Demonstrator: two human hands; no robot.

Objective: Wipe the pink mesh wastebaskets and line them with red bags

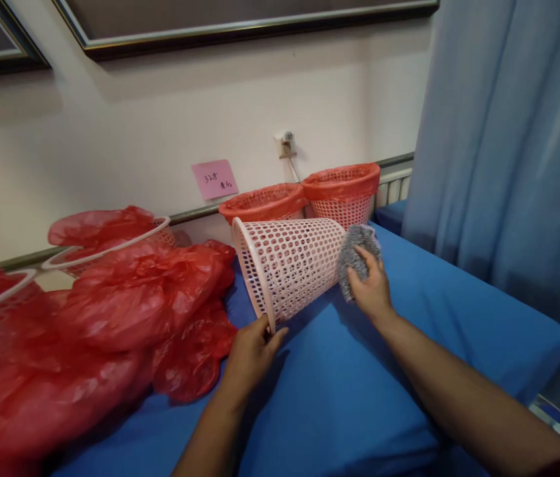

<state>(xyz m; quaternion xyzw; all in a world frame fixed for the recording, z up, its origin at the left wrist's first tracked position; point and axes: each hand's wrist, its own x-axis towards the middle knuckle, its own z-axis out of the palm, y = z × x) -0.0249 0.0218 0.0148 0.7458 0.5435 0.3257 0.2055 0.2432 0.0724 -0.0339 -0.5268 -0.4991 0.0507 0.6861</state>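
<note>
A pale pink perforated plastic wastebasket (294, 262) lies tipped on its side above the blue-covered table, its mouth facing left. My left hand (250, 354) is closed on the lower part of its rim, thumb outside. At the basket's base, my right hand (372, 285) presses a grey fuzzy cloth (359, 252) against the bottom, fingers curved over the cloth. Left of the basket lies a heap of crumpled red plastic bags (161, 291), close to my left hand.
Behind stand two wastebaskets with red liners, one at the centre (265, 202) and one on the right (344, 192). More baskets (161, 232) stand at left among the bags. A pink note (214, 179) and a socket (286, 144) are on the wall. A blue curtain (498, 132) hangs at right.
</note>
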